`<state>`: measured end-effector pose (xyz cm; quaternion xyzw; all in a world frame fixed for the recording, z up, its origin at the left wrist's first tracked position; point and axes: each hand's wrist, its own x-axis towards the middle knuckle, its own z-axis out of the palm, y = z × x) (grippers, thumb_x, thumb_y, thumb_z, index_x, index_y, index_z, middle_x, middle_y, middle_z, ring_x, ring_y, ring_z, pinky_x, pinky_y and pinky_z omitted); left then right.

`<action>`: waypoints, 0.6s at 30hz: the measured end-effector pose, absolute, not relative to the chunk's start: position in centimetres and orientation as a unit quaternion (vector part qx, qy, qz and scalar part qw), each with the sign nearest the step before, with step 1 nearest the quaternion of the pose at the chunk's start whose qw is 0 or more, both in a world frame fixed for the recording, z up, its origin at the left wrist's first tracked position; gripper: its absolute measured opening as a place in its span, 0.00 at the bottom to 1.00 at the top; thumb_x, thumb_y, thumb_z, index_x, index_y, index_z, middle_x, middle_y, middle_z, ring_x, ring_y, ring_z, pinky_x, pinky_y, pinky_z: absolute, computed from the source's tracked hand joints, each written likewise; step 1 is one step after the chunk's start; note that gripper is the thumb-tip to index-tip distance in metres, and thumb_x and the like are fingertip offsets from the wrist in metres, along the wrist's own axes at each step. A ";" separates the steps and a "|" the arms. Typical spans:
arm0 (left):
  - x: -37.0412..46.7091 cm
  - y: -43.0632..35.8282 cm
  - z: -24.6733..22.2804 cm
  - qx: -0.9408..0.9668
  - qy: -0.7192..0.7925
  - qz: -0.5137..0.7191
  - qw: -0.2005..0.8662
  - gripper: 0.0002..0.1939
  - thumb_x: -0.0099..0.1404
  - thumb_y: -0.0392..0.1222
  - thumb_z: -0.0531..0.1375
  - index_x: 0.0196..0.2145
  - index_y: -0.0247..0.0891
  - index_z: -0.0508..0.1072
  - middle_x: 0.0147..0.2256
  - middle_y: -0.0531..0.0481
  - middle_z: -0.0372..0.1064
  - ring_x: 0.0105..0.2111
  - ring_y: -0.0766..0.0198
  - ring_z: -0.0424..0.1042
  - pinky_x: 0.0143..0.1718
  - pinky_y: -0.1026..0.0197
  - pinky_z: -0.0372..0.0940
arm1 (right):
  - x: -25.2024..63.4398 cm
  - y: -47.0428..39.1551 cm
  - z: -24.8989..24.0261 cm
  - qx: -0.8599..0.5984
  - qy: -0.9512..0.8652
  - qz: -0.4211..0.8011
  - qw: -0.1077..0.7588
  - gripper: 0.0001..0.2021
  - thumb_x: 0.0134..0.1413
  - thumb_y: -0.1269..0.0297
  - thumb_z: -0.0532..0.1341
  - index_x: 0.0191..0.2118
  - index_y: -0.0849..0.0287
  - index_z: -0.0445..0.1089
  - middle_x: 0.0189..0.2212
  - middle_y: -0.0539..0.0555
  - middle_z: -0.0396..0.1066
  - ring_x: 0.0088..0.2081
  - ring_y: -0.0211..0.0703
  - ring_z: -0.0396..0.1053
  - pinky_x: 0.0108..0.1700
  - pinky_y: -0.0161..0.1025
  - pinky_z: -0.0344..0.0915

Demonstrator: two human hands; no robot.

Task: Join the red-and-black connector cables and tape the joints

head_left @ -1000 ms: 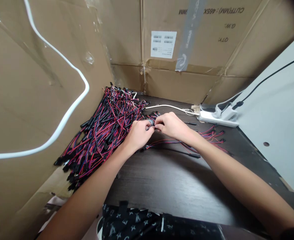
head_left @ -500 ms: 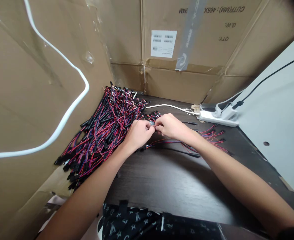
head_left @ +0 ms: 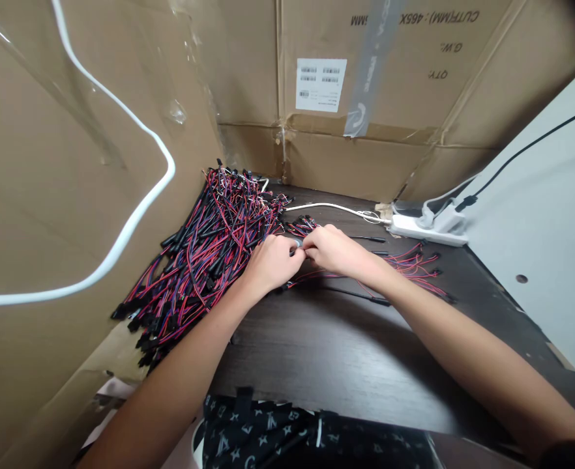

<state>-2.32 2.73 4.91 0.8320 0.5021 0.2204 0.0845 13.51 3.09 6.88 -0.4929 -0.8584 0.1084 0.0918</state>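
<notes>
My left hand (head_left: 276, 260) and my right hand (head_left: 327, 249) meet fingertip to fingertip above the dark table (head_left: 326, 345). Both are closed in a pinch. What lies between the fingers is too small and too hidden to name, though a little pale grey shows by the left thumb. Left of my hands spreads a big heap of red, blue and black wire harnesses (head_left: 223, 241). A smaller bunch of wires (head_left: 303, 225) lies just behind my fingers. More red wires (head_left: 414, 264) with black connectors pass beneath my right wrist to the right.
A white power strip (head_left: 427, 229) with plugs stands at the back right, and a white cable (head_left: 326, 206) runs from it toward the heap. Cardboard walls (head_left: 248, 78) rise at the back and left. A thick white cord (head_left: 135, 215) hangs at the left.
The camera view has shifted very slightly. My hands stay pinched together at nearly the same spot, with only a small shift of the fingers.
</notes>
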 end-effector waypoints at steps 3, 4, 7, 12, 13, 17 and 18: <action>-2.5 2.9 5.0 0.829 0.500 0.233 0.092 0.15 0.60 0.39 0.52 0.23 0.36 0.76 0.21 0.46 0.70 0.19 0.66 0.60 0.24 0.62 0.49 | 13.6 3.3 7.1 -0.478 -0.862 0.123 0.115 0.11 0.53 0.73 0.56 0.32 0.64 0.77 0.26 0.58 0.74 0.26 0.36 0.60 0.31 0.34 0.52; -2.5 3.0 5.0 0.827 0.499 0.240 0.096 0.15 0.60 0.39 0.52 0.23 0.36 0.76 0.20 0.47 0.68 0.20 0.66 0.60 0.24 0.63 0.49 | 13.6 3.4 7.1 -0.471 -0.865 0.123 0.121 0.11 0.53 0.73 0.56 0.31 0.64 0.77 0.25 0.57 0.73 0.25 0.35 0.59 0.31 0.34 0.51; -2.8 3.3 5.0 0.817 0.495 0.273 0.110 0.16 0.60 0.40 0.52 0.19 0.35 0.72 0.17 0.52 0.61 0.19 0.69 0.56 0.24 0.63 0.48 | 13.4 3.3 7.2 -0.455 -0.873 0.102 0.143 0.12 0.54 0.74 0.55 0.29 0.65 0.76 0.22 0.55 0.71 0.23 0.33 0.55 0.30 0.34 0.50; -3.0 3.8 5.3 0.789 0.492 0.332 0.159 0.18 0.58 0.40 0.53 0.12 0.33 0.62 0.14 0.56 0.48 0.18 0.72 0.50 0.23 0.64 0.43 | 12.8 2.6 7.2 -0.471 -0.874 -0.002 0.119 0.13 0.56 0.76 0.52 0.31 0.66 0.75 0.25 0.58 0.72 0.25 0.37 0.60 0.31 0.36 0.50; -3.0 3.8 5.4 0.784 0.493 0.337 0.170 0.18 0.57 0.40 0.52 0.12 0.33 0.61 0.14 0.56 0.47 0.18 0.72 0.49 0.23 0.64 0.43 | 12.6 2.3 7.3 -0.469 -0.877 -0.025 0.104 0.13 0.55 0.77 0.51 0.32 0.66 0.74 0.26 0.59 0.72 0.26 0.39 0.62 0.31 0.37 0.50; -3.0 4.0 5.8 0.774 0.487 0.346 0.207 0.18 0.56 0.41 0.51 0.11 0.35 0.57 0.14 0.55 0.47 0.19 0.72 0.49 0.22 0.64 0.41 | 11.9 1.0 7.8 -0.456 -0.883 -0.092 0.063 0.13 0.56 0.78 0.49 0.36 0.69 0.72 0.30 0.64 0.72 0.32 0.46 0.66 0.31 0.39 0.49; -3.1 4.1 5.9 0.771 0.487 0.351 0.211 0.18 0.56 0.41 0.51 0.11 0.35 0.56 0.14 0.55 0.46 0.19 0.72 0.48 0.22 0.64 0.41 | 11.8 0.6 8.0 -0.454 -0.884 -0.100 0.060 0.13 0.57 0.78 0.49 0.36 0.70 0.71 0.30 0.64 0.71 0.33 0.47 0.66 0.31 0.40 0.49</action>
